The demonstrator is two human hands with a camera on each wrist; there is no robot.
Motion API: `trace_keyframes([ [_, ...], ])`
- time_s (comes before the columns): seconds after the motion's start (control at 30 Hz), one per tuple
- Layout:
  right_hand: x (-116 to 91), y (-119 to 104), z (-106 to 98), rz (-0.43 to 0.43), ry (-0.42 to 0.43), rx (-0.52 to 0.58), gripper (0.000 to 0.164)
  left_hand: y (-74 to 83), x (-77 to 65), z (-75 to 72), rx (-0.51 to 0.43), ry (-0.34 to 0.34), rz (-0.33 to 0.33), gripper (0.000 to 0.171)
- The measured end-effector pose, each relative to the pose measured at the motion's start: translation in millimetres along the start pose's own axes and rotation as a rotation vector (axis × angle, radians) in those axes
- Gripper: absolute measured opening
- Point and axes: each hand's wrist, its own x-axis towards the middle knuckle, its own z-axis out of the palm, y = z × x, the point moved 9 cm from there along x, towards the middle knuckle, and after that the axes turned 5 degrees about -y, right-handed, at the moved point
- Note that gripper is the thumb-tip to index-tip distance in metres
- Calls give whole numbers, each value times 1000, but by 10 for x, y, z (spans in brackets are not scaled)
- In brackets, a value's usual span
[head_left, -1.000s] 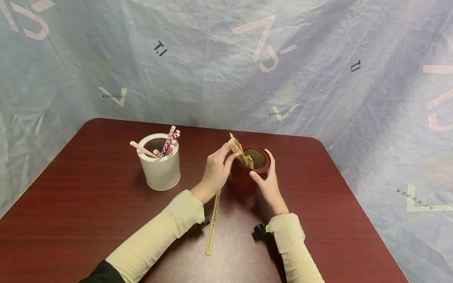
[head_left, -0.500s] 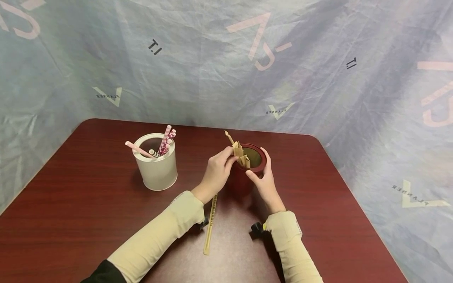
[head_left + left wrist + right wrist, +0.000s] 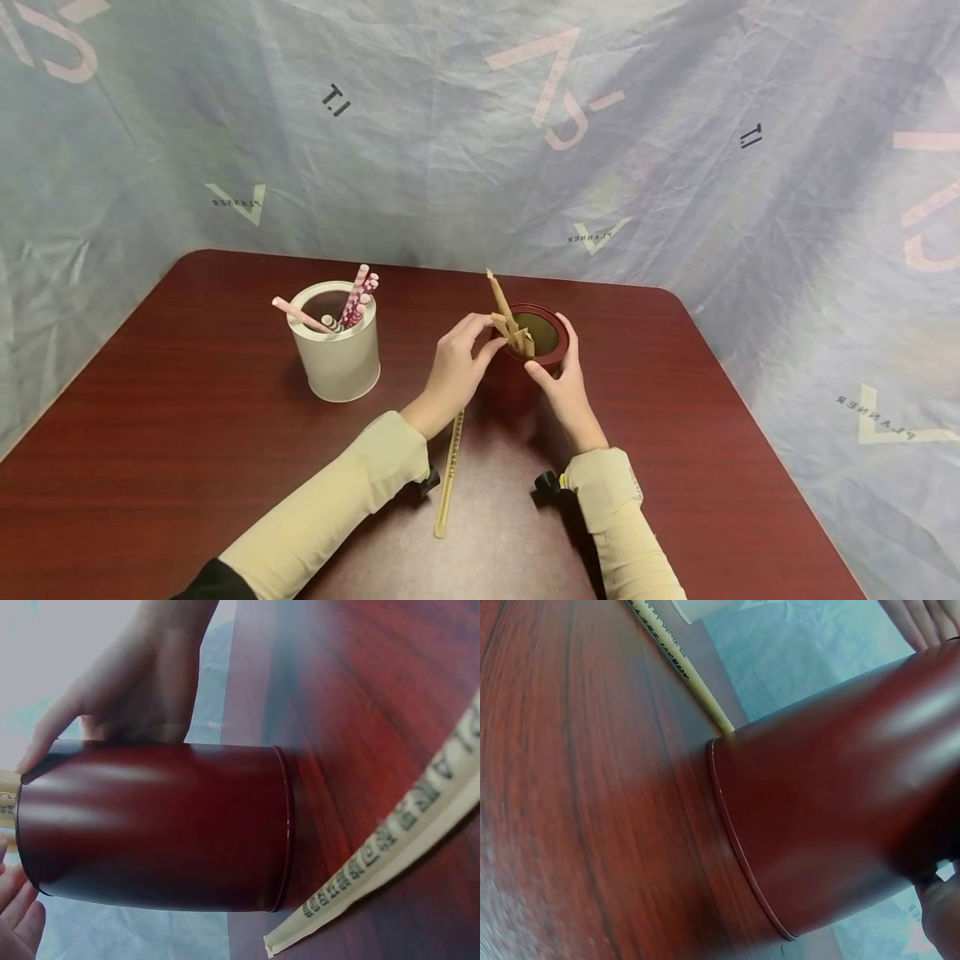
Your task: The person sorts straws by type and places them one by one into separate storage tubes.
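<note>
In the head view a dark red can stands upright on the table, with several paper-wrapped straws leaning at its left rim. One wrapped straw sticks up above the others. My left hand pinches at the wrapper ends between thumb and forefinger, right at the rim. The right hand grips the can from the right, its thumb on the near side of the rim. Both wrist views show the can's smooth wall and its base edge on the wood.
Left of the hands stands a white can holding several pink patterned straws. Another wrapped straw with printed lettering lies on the dark red table, between the forearms. A printed grey cloth hangs behind the table.
My left hand has lowered slightly toward the can's rim. One wrapped straw now stands out higher above the bunch. The right hand stays on the can.
</note>
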Motion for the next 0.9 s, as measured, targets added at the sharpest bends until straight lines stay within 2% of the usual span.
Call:
trace_keyframes([
  [0.23,-4,6,2,4,-4,-12,80,-72,-107,-133,8,44,-51,16],
  [0.33,-9,5,-8,-1,5,-18,79,-176,-145,-164,-5,30,-126,14],
  [0.43,-13,4,-19,-4,13,-17,79,-324,-177,-136,4,-52,-263,13],
  [0.53,-15,9,-29,0,18,-18,80,-476,-230,-63,71,-191,-408,14],
  [0.6,-17,12,-33,3,20,-20,80,-560,-277,-9,127,-286,-479,15],
  [0.73,-18,13,-34,5,23,-22,79,-676,-373,89,194,-435,-569,18],
  [0.9,-12,9,-22,-1,20,-27,79,-772,-455,175,159,-530,-631,20],
])
